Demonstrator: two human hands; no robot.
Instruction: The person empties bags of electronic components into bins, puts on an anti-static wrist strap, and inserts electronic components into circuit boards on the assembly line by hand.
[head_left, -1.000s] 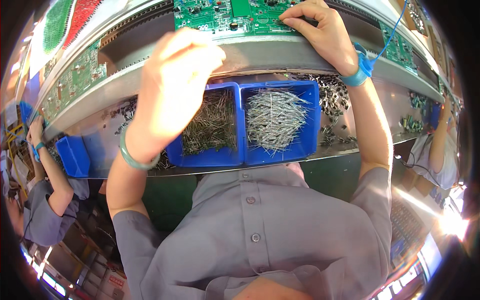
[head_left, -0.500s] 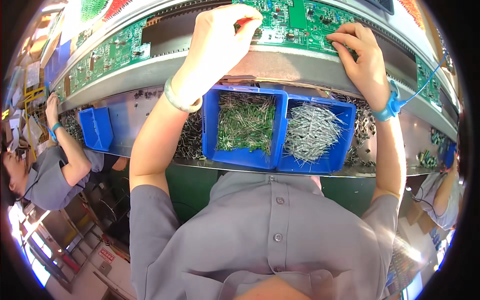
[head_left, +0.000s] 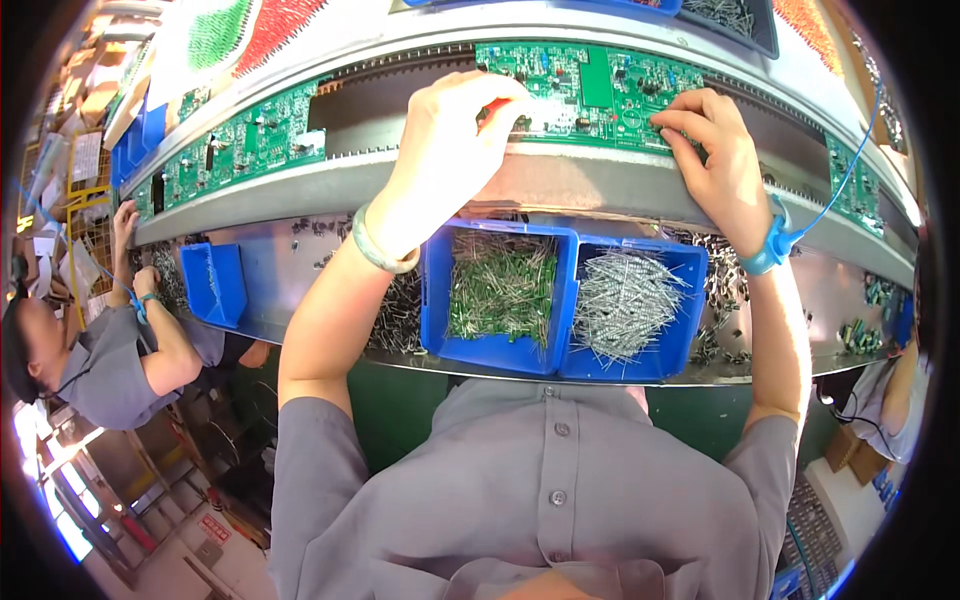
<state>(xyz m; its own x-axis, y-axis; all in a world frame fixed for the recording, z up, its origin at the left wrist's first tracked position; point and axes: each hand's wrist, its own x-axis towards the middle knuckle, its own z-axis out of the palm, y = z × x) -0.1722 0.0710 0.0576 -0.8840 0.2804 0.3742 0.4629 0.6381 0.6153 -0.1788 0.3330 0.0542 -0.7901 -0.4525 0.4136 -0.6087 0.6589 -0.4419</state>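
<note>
A green circuit board [head_left: 597, 85] fitted with small parts lies in the rail ahead of me. My left hand [head_left: 455, 140] is over its left part, thumb and fingers pinched together; what they hold, if anything, is too small to make out. Above the board's right part, my right hand [head_left: 722, 160] has its thumb and fingertips close together at the surface, and any part between them is hidden. The left wrist wears a pale bangle [head_left: 378, 245], the right a blue wrist strap [head_left: 770, 240] with a cord.
Below the rail [head_left: 590, 180] stand two blue bins, one with green-bodied leaded components [head_left: 500, 290], one with pale axial-lead components [head_left: 625, 300]. Loose dark parts [head_left: 398, 315] lie beside them. More boards [head_left: 250, 140] sit along the rail. A co-worker [head_left: 110, 350] is at the left.
The view has shifted, so the rail and bins sit lower in the picture. Both my hands keep about the same places on the board. The co-worker's second hand has come into sight.
</note>
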